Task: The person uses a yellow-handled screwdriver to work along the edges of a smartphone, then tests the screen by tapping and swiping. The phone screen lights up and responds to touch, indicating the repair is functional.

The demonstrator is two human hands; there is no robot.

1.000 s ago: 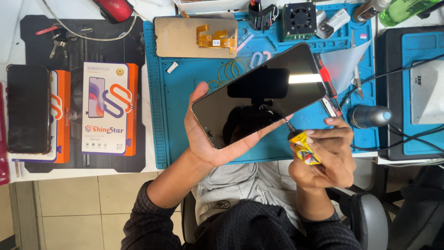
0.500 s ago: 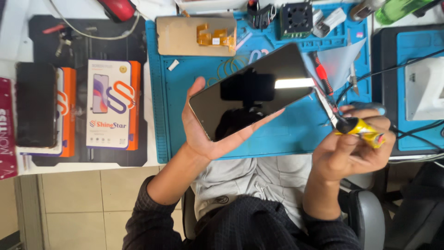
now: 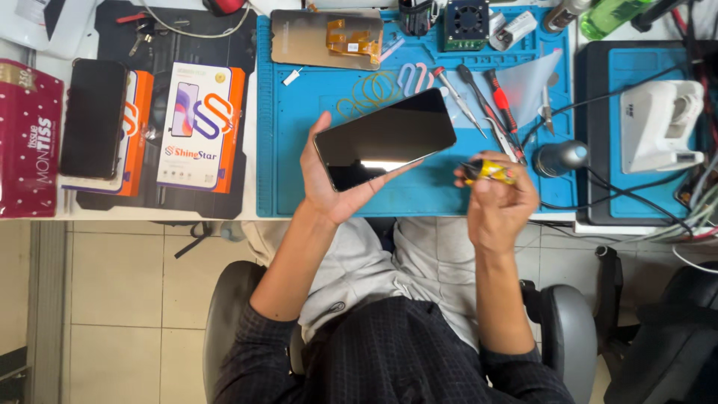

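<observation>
bare blue mat (image 3: 299, 172) left, screwdrivers (image 3: 486, 105) right

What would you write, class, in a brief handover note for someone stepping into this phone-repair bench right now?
Left hand: palm up, supporting the black phone screen above the blue mat.
Right hand: gripping a small yellow tube, held apart from the screen.
On the mat: a back panel with orange flex, screwdrivers, a clear film.
Done: screen lifted off the mat.
Left: tube not yet at the screen; whether anything has been applied cannot be told.
</observation>
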